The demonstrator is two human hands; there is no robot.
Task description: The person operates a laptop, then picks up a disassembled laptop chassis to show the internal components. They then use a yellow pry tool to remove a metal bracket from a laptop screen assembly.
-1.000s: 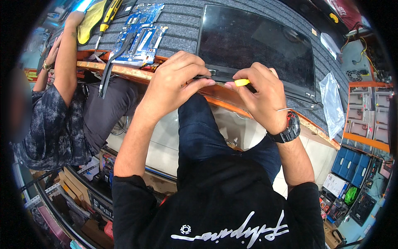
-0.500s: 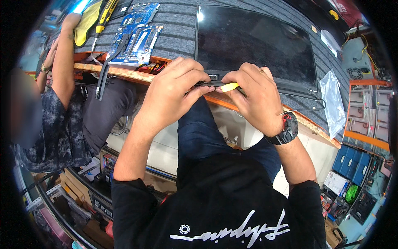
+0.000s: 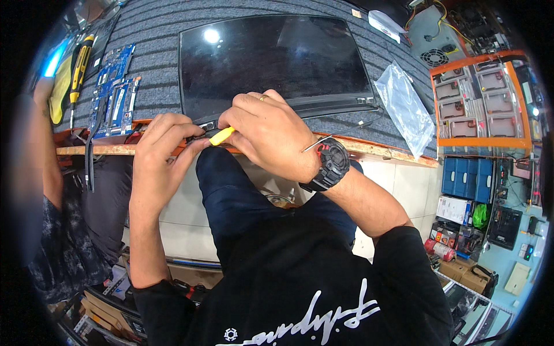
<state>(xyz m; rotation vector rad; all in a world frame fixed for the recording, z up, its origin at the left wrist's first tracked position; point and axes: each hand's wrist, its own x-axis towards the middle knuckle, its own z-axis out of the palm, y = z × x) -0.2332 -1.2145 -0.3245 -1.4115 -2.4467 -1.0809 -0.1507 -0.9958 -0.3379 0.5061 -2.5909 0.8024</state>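
Observation:
A black laptop screen panel lies face up on the ribbed mat, its lower edge along the bench edge. Both hands meet at its lower left corner. My left hand is closed, thumb and fingertips pinching a small dark part just below that corner. My right hand is closed too, with a yellow tool end showing between thumb and fingers. A thin metal rod shows by that wrist; whether it belongs to the yellow piece I cannot tell. The fingers hide what they touch.
Left of the panel lie blue circuit boards, a yellow-black screwdriver and a yellow cloth. A clear plastic bag lies right. Another person's arm is at far left. Orange-framed drawers stand at right.
My view has swung right, so bench and hands appear further left. The right hand has rolled over, showing more of its back. Both hands stay at the panel's lower left corner.

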